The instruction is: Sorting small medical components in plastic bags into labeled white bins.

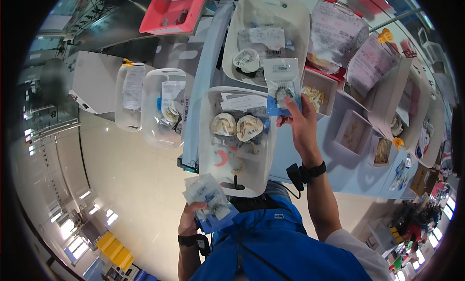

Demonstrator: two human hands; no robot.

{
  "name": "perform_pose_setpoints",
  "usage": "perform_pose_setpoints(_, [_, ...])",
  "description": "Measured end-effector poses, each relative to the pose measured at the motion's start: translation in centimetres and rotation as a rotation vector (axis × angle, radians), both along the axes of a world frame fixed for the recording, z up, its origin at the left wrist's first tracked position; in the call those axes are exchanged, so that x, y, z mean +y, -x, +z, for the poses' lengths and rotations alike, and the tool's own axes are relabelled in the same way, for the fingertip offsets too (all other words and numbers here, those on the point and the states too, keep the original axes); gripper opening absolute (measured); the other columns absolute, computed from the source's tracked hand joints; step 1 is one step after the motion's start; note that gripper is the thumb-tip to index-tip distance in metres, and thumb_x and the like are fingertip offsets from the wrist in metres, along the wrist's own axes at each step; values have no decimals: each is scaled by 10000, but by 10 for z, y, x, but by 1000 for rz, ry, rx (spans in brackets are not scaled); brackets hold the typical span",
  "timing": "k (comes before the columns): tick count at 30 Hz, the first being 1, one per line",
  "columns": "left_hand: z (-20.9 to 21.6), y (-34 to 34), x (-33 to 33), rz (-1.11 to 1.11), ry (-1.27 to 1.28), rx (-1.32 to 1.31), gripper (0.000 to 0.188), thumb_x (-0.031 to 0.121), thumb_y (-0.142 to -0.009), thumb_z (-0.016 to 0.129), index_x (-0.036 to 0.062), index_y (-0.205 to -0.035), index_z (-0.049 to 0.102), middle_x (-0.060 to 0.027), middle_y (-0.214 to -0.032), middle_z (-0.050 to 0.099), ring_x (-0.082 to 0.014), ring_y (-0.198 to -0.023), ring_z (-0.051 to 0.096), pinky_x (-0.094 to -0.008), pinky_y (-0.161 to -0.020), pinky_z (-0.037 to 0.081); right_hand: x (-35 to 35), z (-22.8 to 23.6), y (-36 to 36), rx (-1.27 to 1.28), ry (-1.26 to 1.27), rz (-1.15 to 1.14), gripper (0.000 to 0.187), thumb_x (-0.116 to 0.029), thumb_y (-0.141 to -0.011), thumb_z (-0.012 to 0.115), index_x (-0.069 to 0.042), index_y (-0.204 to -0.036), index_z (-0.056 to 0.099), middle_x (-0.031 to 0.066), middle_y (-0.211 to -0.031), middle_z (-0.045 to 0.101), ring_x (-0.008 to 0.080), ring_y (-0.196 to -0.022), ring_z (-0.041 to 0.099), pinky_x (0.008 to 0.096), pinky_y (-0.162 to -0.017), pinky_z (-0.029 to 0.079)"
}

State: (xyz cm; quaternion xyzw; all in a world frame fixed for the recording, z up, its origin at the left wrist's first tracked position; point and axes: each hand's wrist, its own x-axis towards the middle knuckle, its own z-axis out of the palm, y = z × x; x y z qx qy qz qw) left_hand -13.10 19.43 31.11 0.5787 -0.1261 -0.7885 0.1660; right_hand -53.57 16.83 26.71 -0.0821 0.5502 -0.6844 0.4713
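Note:
My right hand [304, 128] grips a small clear-and-blue plastic pouch [281, 70], with a dark curved row of something inside. It holds the pouch over the right edge of a white plastic bin [205, 157]. Inside that bin lie two plaster dental models [224, 125], a pink curved piece [221, 158], a row of cream-coloured teeth [238, 165] and folded paper [244, 103]. Lower left, by the bin's near end, my left hand [192, 217] is closed on several similar plastic pouches [208, 198], fanned over one another; their contents are hard to make out.
A second white bin [300, 19] with papers and a plaster model stands beyond. On the right are small boxes of tooth-like pieces [352, 131], clipboards [336, 29] and more bins. Two white bins [164, 135] sit left; a red tray [164, 12] is at far left.

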Motion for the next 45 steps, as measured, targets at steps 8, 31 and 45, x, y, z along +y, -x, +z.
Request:
perform_pose_setpoints(8, [6,11,-3,-14,36,29,689,31,-761,644,-84,-1423,490,-233,-1300,666,-364,-1163,680,-453,-1015,562,1,2,1,-10,-13,15,299,-208,-1025,666,33,-1183,586,89,-924,681,163,-638,657,320,-590,568])
perform_pose_setpoints(31, [5,-6,5,-24,40,-28,687,50,-772,651,-64,-1431,496,-212,-1289,677,-346,-1159,683,-438,-1021,551,76,28,-16,-69,-27,827,383,-237,-1030,648,39,-1295,643,139,-1028,760,247,-910,751,350,-785,604])
perform_pose_setpoints(45, [-4,-8,10,33,1,-50,683,82,-785,642,-61,-1434,485,-204,-1277,667,-351,-1143,677,-446,-1003,553,167,6,-130,1061,-204,1256,427,-363,-960,680,30,-1118,630,184,-953,706,341,-802,719,436,-657,580])
